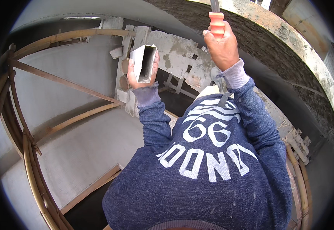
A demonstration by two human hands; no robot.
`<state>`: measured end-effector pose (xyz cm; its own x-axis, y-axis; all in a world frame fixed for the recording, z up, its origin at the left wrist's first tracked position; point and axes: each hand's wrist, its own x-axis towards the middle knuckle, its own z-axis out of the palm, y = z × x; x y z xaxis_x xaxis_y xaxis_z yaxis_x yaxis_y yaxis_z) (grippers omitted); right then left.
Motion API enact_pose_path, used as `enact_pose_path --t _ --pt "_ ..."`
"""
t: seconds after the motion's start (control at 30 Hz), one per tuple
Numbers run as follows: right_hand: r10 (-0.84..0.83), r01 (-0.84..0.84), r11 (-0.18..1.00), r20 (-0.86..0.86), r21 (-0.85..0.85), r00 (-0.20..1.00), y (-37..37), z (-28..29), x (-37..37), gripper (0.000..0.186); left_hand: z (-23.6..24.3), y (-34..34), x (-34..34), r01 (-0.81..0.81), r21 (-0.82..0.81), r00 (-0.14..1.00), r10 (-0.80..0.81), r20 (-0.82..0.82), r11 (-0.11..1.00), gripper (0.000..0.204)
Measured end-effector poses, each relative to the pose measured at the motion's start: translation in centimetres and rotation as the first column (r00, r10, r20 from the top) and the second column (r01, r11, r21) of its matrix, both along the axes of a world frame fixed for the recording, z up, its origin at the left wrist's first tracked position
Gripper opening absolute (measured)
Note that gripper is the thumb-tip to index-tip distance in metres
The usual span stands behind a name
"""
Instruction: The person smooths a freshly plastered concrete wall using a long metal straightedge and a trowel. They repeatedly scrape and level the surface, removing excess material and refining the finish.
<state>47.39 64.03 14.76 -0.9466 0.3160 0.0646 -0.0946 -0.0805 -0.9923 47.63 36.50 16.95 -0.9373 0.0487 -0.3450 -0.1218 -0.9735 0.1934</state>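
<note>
My left hand (139,85) is wrapped round a white, hollow rectangular tube (137,64), held with its open end facing me and its inside in shadow. The far end of the tube is hidden. Up to the right, my right hand (224,50) grips a tool by its ridged orange-red handle (216,26). A grey metal shank (215,5) rises from that handle and leaves the picture at the top, so the tool's working end cannot be seen. Dark blue sleeves with lighter cuffs cover both forearms.
A mortar-spotted plank platform (170,46) lies beyond my hands, with a dark gap below it. Bamboo poles (75,35) and wooden braces (63,80) stand along the left by a grey plastered wall (78,63). A rough curved concrete edge (289,42) arches on the right.
</note>
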Motion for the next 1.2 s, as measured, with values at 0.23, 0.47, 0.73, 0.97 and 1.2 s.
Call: enact_pose_path --t 0.23,0.47,0.73,0.97,1.2 --pt "0.252 -0.206 0.913 -0.091 0.353 0.963 0.4 0.1 0.5 0.029 1.4 1.5 0.6 -0.026 -0.086 0.996 0.034 0.084 0.996 0.040" --pt "0.492 -0.351 0.735 -0.101 0.581 0.865 0.2 0.5 1.5 0.033 -0.7 0.6 1.9 -0.058 -0.008 0.994 0.059 0.091 0.998 0.048" --pt "0.525 -0.370 0.735 -0.132 0.568 0.841 -1.3 1.2 2.5 0.037 1.9 -0.1 2.9 -0.056 -0.105 0.998 0.059 0.028 0.993 0.045" --pt "0.601 -0.421 0.672 -0.116 0.609 0.791 -1.9 2.3 2.7 0.032 0.6 -2.8 2.4 0.028 0.161 0.998 -0.019 -0.058 0.986 0.055" --pt "0.645 -0.587 0.690 0.009 0.424 0.765 -0.3 2.0 4.5 0.032 -2.9 -2.8 2.7 -0.022 -0.099 0.999 0.020 -0.025 0.995 0.049"
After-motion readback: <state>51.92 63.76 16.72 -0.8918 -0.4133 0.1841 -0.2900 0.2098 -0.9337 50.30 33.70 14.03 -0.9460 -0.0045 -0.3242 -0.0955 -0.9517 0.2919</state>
